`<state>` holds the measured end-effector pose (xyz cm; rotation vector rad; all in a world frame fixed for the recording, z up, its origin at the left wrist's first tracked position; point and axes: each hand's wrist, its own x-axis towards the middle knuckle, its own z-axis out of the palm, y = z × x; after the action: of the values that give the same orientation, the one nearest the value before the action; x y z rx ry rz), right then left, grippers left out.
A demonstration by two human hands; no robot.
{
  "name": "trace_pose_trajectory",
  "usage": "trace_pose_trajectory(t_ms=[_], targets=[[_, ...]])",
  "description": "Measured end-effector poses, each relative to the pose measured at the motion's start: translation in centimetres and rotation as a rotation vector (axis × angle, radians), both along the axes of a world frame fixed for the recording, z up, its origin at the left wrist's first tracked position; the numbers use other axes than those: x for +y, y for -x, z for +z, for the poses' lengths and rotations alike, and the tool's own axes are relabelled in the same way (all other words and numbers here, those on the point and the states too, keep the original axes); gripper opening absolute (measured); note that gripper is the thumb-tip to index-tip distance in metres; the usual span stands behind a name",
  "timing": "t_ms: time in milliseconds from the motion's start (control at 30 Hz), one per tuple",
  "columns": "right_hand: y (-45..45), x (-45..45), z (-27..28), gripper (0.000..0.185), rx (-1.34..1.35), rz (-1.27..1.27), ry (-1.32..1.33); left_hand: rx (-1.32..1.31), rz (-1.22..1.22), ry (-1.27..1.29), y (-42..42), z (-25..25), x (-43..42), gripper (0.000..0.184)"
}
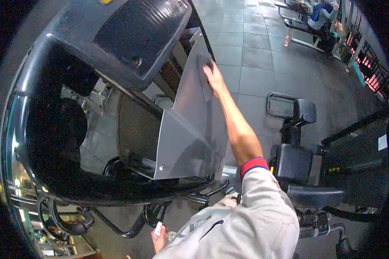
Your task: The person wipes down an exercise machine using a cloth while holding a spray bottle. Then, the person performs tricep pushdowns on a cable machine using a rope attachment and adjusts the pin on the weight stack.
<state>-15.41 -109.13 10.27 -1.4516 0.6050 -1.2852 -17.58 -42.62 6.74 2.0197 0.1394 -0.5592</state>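
Note:
My right hand (214,81) reaches forward to the far upper part of a grey, see-through panel (181,142). Its fingers press a dark, blurred cloth-like item (205,64) against the panel. The panel is fixed to the side of a large black machine (52,56), with a screw at its lower corner. At the bottom, near my body, my left hand (159,242) is wrapped round a small white object (158,228) with a dark upper end, perhaps a bottle.
Black padded exercise equipment (294,159) stands on the right. Grey floor tiles (257,47) stretch ahead. A person (320,19) is by a bench at the top right, with a pink bottle (286,40) on the floor nearby. Black curved bars (125,224) lie below the machine.

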Motion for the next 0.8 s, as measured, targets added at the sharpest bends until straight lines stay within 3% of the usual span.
trace_pose_trajectory(t_ms=[100, 167, 233, 267, 367, 400, 500, 567, 600, 633, 733, 767, 800], targets=[[0.3, 4.7, 9.4, 0.079, -0.074, -0.162, 0.354, 0.036, 0.039, 0.097, 0.0, -0.1, 0.4, 0.037], [1.6, 9.5, 9.3, 0.077, -0.115, -0.120, 0.457, 0.042, 0.036, 0.126, -0.2, 0.3, 0.6, 0.036], [2.2, 14.4, 5.8, 0.076, -0.301, -0.067, 0.523, 0.043, -0.005, 0.132, -0.5, 0.5, 0.3, 0.037], [2.4, 17.2, 2.3, 0.075, -0.175, -0.146, 0.552, 0.048, 0.000, 0.064, -0.1, 2.3, -0.7, 0.037], [3.0, 19.6, -0.1, 0.074, 0.058, -0.242, 0.565, 0.020, -0.029, 0.074, -1.0, 0.5, 1.3, 0.035], [3.1, 19.4, -0.1, 0.074, 0.116, -0.254, 0.555, 0.048, -0.055, 0.098, -1.2, 0.5, 1.5, 0.033], [3.3, 17.2, 8.3, 0.074, 0.100, -0.302, 0.735, 0.077, -0.092, 0.089, -1.4, 0.1, 3.4, 0.026], [2.4, 16.1, 7.5, 0.071, -0.077, -0.303, 0.818, 0.053, -0.040, 0.120, -0.8, 0.6, 3.7, 0.020], [1.4, 16.2, 4.8, 0.074, -0.220, -0.297, 0.764, 0.046, -0.052, 0.120, -0.9, 0.7, 4.4, 0.019], [1.4, 17.3, 1.6, 0.076, -0.190, -0.316, 0.685, 0.037, -0.059, 0.129, -1.0, 0.6, 5.2, 0.019], [2.5, 24.3, -11.1, 0.067, 0.082, -0.213, -0.189, 0.078, -0.049, 0.195, -0.9, -1.0, 8.3, 0.020], [1.6, 25.4, -20.1, 0.062, 0.271, -0.283, -0.278, 0.090, 0.023, 0.177, -0.2, -0.3, 8.3, 0.021], [2.2, 28.1, -23.0, 0.056, 0.225, -0.180, -0.507, 0.051, 0.013, 0.197, 0.0, -1.3, 9.1, 0.024]])
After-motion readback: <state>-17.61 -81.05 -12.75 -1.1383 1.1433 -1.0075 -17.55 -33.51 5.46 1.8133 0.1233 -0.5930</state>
